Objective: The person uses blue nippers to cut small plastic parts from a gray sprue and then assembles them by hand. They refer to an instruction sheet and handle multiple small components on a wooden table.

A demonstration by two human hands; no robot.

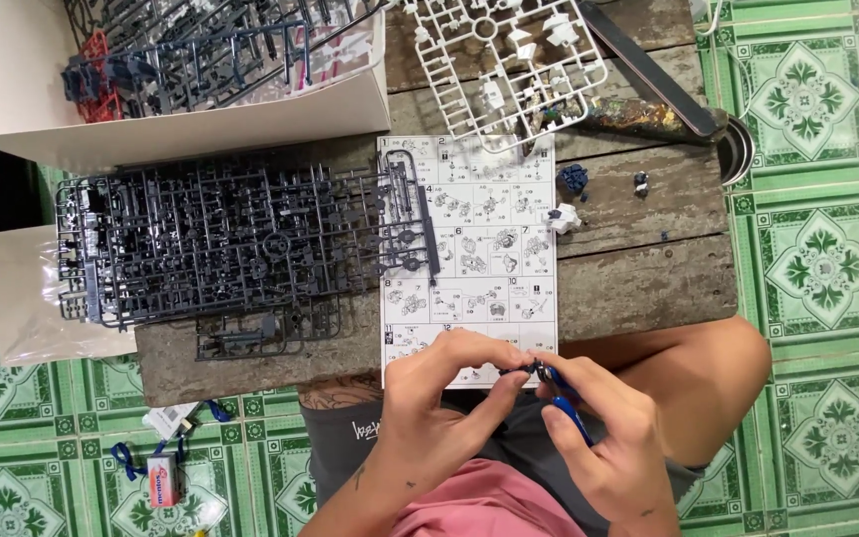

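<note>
Low in the frame, centre-right, a tiny dark part (pixel 521 370) sits pinched between both hands, just over the bottom edge of the manual (pixel 469 254). Left hand (pixel 439 398) has its fingers (pixel 484 350) curled narrow onto the part from the left. Right hand (pixel 603 438) grips blue nippers (pixel 564 398), handles running down-right through the palm, tips at the part; can't tell if the blades are biting or just touching.

Manual lies flat on the wooden counter (pixel 638 268), mid-frame, w/ rows of small diagrams. Left of it, a big dark grey sprue (pixel 221 244) spreads across the counter, overlapping the manual's left edge; a smaller grey sprue (pixel 251 338) lies below it. Upper centre, a white sprue (pixel 499 60) overlaps the manual's top. Right of the manual: small white piece (pixel 562 217), blue piece (pixel 574 177), a tiny blue-and-white bit (pixel 640 182), all apart.

Upper left, a box (pixel 181 119) w/ more sprues, incl. a red one (pixel 96 70). Green patterned floor tiles (pixel 817 268) around; bare knee (pixel 718 358) at right.
</note>
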